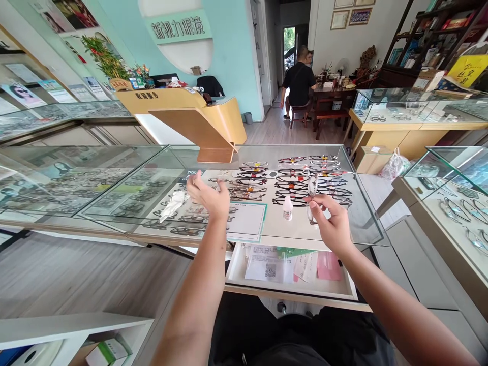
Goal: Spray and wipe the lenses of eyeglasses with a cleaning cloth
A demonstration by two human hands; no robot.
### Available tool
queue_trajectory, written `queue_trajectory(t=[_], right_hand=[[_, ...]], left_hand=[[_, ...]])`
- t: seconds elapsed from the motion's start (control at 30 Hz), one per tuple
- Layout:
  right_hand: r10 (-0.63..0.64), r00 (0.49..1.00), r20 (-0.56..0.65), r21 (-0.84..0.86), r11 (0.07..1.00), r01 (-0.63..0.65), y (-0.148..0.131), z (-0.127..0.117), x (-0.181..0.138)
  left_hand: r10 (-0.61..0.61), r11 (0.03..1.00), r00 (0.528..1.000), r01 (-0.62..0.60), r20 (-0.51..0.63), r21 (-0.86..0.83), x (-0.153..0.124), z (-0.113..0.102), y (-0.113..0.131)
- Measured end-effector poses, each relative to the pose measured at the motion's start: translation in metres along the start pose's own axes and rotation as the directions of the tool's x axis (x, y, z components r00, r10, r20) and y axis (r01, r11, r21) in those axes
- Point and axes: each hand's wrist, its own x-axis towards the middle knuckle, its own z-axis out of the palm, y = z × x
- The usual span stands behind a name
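Observation:
Pinched in my right hand (331, 221) is a pair of eyeglasses (312, 187), held up on edge above the glass counter. Beside it on the counter stands a small white bottle (287, 209) with a pale pink tint. My left hand (209, 194) is raised over the counter with its fingers apart and nothing in it. Left of that hand lies a crumpled white cloth or tissue (173, 205). Rows of eyeglass frames (249, 183) show in the middle and on the right of the counter.
An open drawer (236, 277) with papers juts out below the counter, close to my lap. More glass display cases (450, 168) stand at the right. Beyond the counter are a yellow reception desk (168, 101) and a person in black (299, 81) seated at a wooden table.

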Motion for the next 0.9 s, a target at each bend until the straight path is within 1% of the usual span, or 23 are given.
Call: queue_trajectory(t=[0.03,0.07,0.1,0.13,0.17,0.2,0.23,0.27,0.33,0.43,0.5,0.63,0.67,0.7,0.73,0.8,0.87,0.9], right_hand=[[-0.007,1.0,-0.007,-0.003,1.0,0.007,0.0,-0.001,0.001],[-0.014,1.0,-0.015,-0.005,1.0,0.014,0.0,-0.001,0.001],[-0.021,1.0,-0.023,-0.007,1.0,0.021,0.001,-0.002,0.002],[-0.024,0.999,-0.032,-0.008,1.0,0.024,0.002,-0.004,0.004],[-0.023,0.999,-0.042,-0.01,1.0,0.023,0.003,-0.005,0.005],[-0.017,0.998,-0.055,-0.013,1.0,0.016,0.005,-0.006,0.006],[-0.007,0.998,-0.067,-0.017,1.0,0.005,0.006,-0.007,0.007],[0.005,0.997,-0.078,-0.022,1.0,-0.007,0.006,-0.008,0.008],[0.023,0.995,-0.095,-0.029,0.999,-0.026,0.007,-0.009,0.01],[0.017,0.996,-0.093,-0.025,1.0,-0.019,0.005,-0.009,0.01],[0.0,0.997,-0.076,-0.017,1.0,-0.001,0.003,-0.008,0.009],[-0.006,0.998,-0.06,-0.024,1.0,0.005,0.002,-0.008,0.008],[0.001,0.998,-0.061,-0.032,0.999,-0.003,0.002,-0.008,0.008],[0.009,0.998,-0.062,-0.04,0.999,-0.012,0.002,-0.008,0.007],[0.017,0.998,-0.063,-0.044,0.999,-0.02,0.002,-0.009,0.007],[0.025,0.997,-0.066,-0.041,0.999,-0.028,0.002,-0.01,0.007],[0.027,0.997,-0.066,-0.031,0.999,-0.029,0.002,-0.01,0.007],[0.028,0.998,-0.064,-0.028,0.999,-0.03,0.002,-0.01,0.006]], left_hand=[[0.156,0.975,0.986,-0.164,-0.064,-0.147,-0.007,-0.005,0.013],[0.311,0.898,0.947,-0.321,-0.081,-0.302,-0.016,-0.01,0.027],[0.446,0.79,0.894,-0.415,-0.041,-0.452,-0.027,-0.014,0.041],[0.572,0.683,0.819,-0.436,0.057,-0.586,-0.04,-0.019,0.054],[0.67,0.602,0.722,-0.391,0.173,-0.697,-0.053,-0.022,0.066],[0.723,0.558,0.637,-0.31,0.268,-0.77,-0.066,-0.026,0.076],[0.749,0.543,0.569,-0.234,0.34,-0.806,-0.078,-0.028,0.084],[0.762,0.545,0.51,-0.172,0.399,-0.821,-0.088,-0.029,0.089],[0.748,0.583,0.438,-0.075,0.498,-0.809,-0.102,-0.029,0.094],[0.702,0.65,0.353,0.039,0.618,-0.759,-0.111,-0.025,0.09],[0.678,0.676,0.298,0.104,0.672,-0.729,-0.113,-0.021,0.087],[0.651,0.712,0.196,0.178,0.734,-0.679,-0.118,-0.019,0.087],[0.646,0.717,0.173,0.194,0.743,-0.669,-0.12,-0.019,0.088],[0.641,0.714,0.161,0.232,0.75,-0.66,-0.12,-0.02,0.09],[0.634,0.698,0.159,0.304,0.757,-0.649,-0.121,-0.022,0.092],[0.607,0.615,0.154,0.531,0.78,-0.583,-0.118,-0.026,0.095],[0.586,0.482,0.116,0.745,0.802,-0.46,-0.113,-0.032,0.099],[0.588,0.419,0.094,0.814,0.803,-0.402,-0.109,-0.036,0.1]])
